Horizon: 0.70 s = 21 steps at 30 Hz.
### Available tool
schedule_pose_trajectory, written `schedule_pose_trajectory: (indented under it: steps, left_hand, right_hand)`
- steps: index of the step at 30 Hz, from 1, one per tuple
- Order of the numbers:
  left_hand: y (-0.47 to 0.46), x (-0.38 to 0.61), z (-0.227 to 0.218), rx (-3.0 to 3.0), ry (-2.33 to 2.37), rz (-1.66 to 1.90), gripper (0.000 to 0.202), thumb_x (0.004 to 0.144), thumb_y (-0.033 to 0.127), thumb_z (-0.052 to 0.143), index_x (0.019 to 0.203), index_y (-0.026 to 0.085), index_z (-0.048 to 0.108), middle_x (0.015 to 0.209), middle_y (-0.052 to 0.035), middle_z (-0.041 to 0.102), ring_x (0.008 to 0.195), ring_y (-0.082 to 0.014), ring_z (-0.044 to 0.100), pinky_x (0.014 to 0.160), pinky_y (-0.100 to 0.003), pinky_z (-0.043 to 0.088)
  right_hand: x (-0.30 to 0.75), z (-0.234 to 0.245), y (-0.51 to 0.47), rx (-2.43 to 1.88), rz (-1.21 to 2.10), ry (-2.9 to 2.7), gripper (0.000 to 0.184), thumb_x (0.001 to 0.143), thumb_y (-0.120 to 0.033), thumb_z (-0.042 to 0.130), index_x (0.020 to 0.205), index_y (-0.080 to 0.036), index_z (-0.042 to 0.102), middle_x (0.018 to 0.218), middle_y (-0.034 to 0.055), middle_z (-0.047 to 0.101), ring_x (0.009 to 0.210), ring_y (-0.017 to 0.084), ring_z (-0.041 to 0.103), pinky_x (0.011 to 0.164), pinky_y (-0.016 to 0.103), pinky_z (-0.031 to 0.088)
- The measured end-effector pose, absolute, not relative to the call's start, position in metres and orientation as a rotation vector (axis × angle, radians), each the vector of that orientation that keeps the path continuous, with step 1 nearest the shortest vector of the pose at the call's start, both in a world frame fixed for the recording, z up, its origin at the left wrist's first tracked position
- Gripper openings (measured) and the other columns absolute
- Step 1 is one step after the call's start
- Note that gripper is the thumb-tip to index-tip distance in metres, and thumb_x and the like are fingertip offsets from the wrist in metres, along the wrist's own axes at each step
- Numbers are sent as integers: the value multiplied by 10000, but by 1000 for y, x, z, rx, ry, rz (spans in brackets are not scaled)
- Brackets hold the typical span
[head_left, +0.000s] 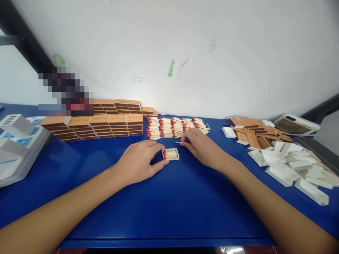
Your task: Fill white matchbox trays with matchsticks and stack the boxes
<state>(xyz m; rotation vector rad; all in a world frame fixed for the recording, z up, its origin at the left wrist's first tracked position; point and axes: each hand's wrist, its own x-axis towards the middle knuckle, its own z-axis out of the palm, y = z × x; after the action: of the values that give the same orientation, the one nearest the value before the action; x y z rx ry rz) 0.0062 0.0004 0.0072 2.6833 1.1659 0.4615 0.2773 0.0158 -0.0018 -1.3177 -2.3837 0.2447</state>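
My left hand (141, 158) grips the left end of a small white matchbox tray (178, 155) between thumb and fingers. The tray lies on the blue table, and red-tipped matches (171, 154) lie side by side in it, heads to the left. Just right of the tray, my right hand (197, 145) pinches a single match (178, 142), its tip pointing left. Behind both hands, loose matches (165, 127) lie in several heaped rows, most with red heads to the left. The right hand's fingers are close to the front of these rows.
Stacked orange matchboxes (106, 123) stand at the back left, beside a power strip (31, 155) with plugs. At the right lie a pile of orange matchbox sleeves (253, 132), a heap of white trays (288, 164) and a phone-like object (296, 123). A white wall (198, 53) rises behind.
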Motion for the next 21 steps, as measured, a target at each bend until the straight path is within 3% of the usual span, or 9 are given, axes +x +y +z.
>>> schedule_pose_trajectory:
  steps: [17,21]
  left_hand:
    - [1,7,8,2681,1169,464,312,998,434,668,1212,212,715,894,-30,692,814,-202,651,710,-326,470]
    - [0,6,7,2686,1169,461,314,1003,447,656,1199,209,717,882,-30,690,809,-202,652,713,-327,476]
  right_hand:
    - [271,17,-1,-1218,338,-2364,110,1064,-263,540,974,-241,598,1041,97,636,1010,274,591,893,443,515]
    - [254,17,-14,-1176,344,-2434,74,1053,-202,545,1014,-235,599,1080,109,632,1046,282,596,911,454,524]
